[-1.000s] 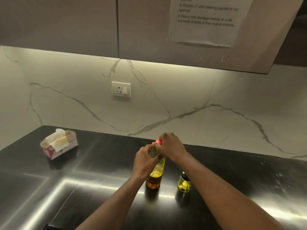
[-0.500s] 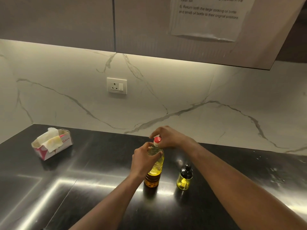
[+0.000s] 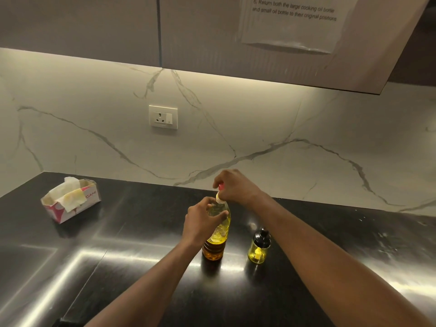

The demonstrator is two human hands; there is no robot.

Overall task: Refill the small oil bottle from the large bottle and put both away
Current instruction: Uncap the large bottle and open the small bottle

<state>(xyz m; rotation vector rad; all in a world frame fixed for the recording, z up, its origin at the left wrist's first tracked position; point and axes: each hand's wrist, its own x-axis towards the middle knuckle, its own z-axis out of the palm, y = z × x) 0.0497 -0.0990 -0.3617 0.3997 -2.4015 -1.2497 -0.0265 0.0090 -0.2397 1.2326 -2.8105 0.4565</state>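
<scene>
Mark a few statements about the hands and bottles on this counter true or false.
The left hand grips the large bottle. True.
The small bottle stands right of it, apart. True.
The right hand pinches the small bottle's lid. False: it pinches the large bottle's red cap.
The tissue box sits right of both bottles. False: it sits to their left.
The large bottle lies on its side. False: it stands upright.

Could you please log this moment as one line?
left hand: grips large bottle | right hand: pinches red cap | small bottle: standing, capped
</scene>
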